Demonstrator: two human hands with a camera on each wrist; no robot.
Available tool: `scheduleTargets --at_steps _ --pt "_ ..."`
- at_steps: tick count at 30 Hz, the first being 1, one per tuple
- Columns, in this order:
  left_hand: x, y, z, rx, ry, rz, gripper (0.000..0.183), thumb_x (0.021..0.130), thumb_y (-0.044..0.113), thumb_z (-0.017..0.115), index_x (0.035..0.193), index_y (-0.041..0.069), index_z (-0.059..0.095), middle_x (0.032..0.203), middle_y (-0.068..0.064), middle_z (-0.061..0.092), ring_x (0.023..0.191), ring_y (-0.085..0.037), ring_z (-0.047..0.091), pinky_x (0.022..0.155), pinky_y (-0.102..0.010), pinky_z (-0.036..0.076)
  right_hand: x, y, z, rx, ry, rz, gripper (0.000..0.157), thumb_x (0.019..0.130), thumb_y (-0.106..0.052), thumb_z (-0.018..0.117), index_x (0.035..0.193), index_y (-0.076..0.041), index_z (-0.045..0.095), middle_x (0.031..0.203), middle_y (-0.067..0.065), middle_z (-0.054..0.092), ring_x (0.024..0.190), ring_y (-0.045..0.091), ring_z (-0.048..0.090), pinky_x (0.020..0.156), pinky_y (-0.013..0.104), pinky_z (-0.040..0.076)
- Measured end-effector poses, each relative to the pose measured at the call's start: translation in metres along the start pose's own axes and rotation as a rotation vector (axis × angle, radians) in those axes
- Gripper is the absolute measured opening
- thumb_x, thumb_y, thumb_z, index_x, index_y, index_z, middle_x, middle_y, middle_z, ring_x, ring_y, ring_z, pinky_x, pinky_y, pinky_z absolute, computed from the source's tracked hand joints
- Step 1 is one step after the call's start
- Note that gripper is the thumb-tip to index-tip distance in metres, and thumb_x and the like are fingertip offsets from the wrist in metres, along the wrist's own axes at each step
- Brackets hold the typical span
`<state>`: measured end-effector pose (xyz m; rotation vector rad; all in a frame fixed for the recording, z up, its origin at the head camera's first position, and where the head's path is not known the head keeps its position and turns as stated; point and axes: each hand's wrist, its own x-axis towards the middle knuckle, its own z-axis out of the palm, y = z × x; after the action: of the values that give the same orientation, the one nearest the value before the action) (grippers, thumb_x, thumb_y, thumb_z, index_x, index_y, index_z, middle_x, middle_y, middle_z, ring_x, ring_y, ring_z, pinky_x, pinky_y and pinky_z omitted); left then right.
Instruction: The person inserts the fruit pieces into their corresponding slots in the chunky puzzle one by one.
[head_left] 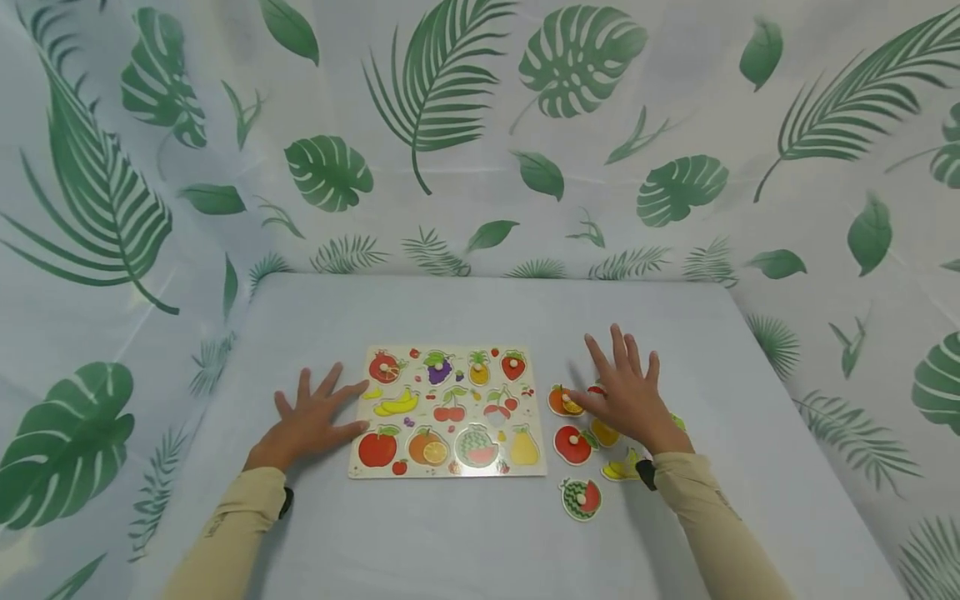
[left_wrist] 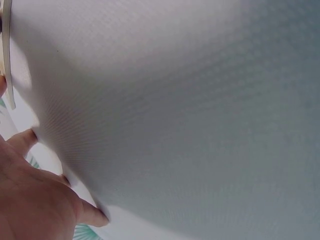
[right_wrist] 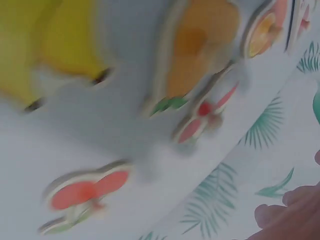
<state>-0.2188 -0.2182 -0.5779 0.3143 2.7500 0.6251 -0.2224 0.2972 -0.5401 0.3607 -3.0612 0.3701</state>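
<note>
A wooden fruit puzzle board (head_left: 431, 417) lies flat on the table. Knobs show on its top-row pomegranate, grapes, pineapple and strawberry. At its left edge is my left hand (head_left: 307, 423), fingers spread, with thumb and index fingertips right at the rim. My right hand (head_left: 633, 400) is held over loose pieces, fingers spread, nothing gripped. Around it lie an orange piece (head_left: 557, 402), an apple piece (head_left: 573, 446), a watermelon piece (head_left: 581, 500) and a banana piece (head_left: 619, 469). The right wrist view shows a blurred pear piece (right_wrist: 200, 45) and a cherry piece (right_wrist: 90, 192). The hand partly hides some pieces.
A pale cloth (head_left: 420, 542) covers the table. Behind it and at both sides hangs a white curtain with green leaf prints (head_left: 480, 225). Beige sleeves (head_left: 232, 517) cover both forearms.
</note>
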Motion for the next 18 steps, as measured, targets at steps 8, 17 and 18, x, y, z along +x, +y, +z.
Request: scheduleTargets --at_steps 8,17,18 --pt "-0.001 0.0 -0.002 0.002 0.005 0.008 0.081 0.096 0.054 0.074 0.163 0.018 0.047 0.175 -0.027 0.013 0.152 -0.067 -0.009 0.107 -0.089 -0.01 -0.05 0.015 -0.003 -0.007 0.05 0.008 0.113 0.089 -0.045 0.086 0.172 -0.013 0.017 0.176 0.029 -0.001 0.157 0.056 0.007 0.116 0.082 -0.002" --pt "0.0 0.001 -0.001 0.012 0.008 -0.001 0.081 0.095 0.053 0.075 0.162 0.017 0.048 0.174 -0.028 0.014 0.152 -0.067 -0.008 0.107 -0.09 -0.009 -0.082 0.012 0.003 -0.014 0.031 0.059 0.102 0.085 -0.039 0.091 0.164 -0.008 0.036 0.158 0.038 0.032 0.145 0.056 0.029 0.116 0.078 0.017" --pt "0.0 0.002 -0.001 0.013 0.009 0.0 0.081 0.095 0.053 0.075 0.162 0.017 0.048 0.174 -0.028 0.014 0.152 -0.067 -0.007 0.107 -0.09 -0.009 -0.085 0.011 0.004 -0.014 0.025 0.057 0.098 0.085 -0.038 0.091 0.162 -0.008 0.039 0.154 0.038 0.036 0.141 0.057 0.032 0.115 0.077 0.02"
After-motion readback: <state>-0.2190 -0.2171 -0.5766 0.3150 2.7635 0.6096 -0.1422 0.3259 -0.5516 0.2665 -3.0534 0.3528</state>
